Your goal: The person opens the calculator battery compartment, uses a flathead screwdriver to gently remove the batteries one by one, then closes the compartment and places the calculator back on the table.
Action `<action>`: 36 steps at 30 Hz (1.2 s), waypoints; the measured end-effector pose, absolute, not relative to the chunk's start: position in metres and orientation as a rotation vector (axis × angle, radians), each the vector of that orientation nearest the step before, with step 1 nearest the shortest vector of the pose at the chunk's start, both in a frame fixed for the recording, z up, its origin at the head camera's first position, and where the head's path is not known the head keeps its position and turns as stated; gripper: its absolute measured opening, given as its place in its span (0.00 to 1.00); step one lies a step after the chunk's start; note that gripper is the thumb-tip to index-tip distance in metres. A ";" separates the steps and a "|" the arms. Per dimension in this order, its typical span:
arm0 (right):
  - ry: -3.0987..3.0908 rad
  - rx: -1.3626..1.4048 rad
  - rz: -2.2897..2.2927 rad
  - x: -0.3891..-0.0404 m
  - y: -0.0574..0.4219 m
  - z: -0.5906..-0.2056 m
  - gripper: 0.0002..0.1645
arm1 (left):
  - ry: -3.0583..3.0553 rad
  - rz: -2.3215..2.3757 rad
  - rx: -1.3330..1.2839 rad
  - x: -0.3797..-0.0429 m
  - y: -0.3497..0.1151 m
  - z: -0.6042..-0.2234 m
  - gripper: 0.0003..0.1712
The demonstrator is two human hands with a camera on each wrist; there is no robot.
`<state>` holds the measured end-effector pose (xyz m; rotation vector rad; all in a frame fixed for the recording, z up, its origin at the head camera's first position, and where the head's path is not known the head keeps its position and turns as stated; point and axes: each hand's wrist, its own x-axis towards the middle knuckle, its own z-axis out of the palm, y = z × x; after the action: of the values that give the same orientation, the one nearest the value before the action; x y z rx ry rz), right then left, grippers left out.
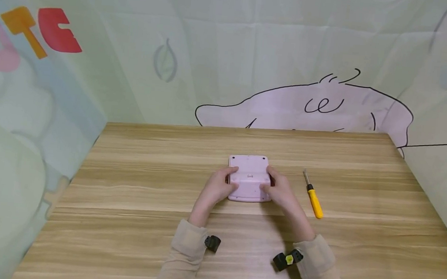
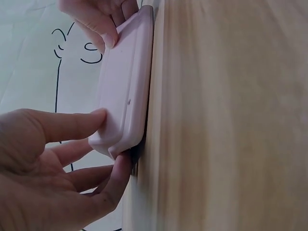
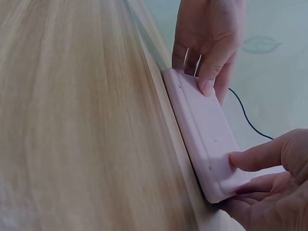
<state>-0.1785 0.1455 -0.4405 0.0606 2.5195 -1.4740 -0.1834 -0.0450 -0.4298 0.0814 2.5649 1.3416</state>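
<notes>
A pink plastic device (image 1: 248, 190), shaped like a desk calculator, lies underside up on the wooden table, with small dark spots near its corners and a raised step across its back. My left hand (image 1: 217, 187) grips its left edge, thumb on top and fingers at the side and underneath. At the right edge my right hand (image 1: 282, 193) holds it the same way. In the left wrist view, fingertips reach below the rim of the pink device (image 2: 126, 82). From the right wrist view, the thumb presses on the flat back of the pink device (image 3: 204, 120). Its front face is hidden.
To the right of my right hand lies a screwdriver (image 1: 314, 200) with a yellow handle, its tip pointing away. The wooden table (image 1: 131, 184) reaches back to a printed curtain (image 1: 222, 59). Black wrist cameras (image 1: 212, 243) sit on both sleeves.
</notes>
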 end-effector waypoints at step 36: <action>2.879 -0.222 -1.293 -0.169 0.122 -0.435 0.26 | 2.953 0.800 0.359 -0.169 -0.047 -0.428 0.28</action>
<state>-0.1688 0.1218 -0.4352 -0.2218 2.8790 -1.2928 -0.1691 -0.0472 -0.4275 0.3595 2.9533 0.8005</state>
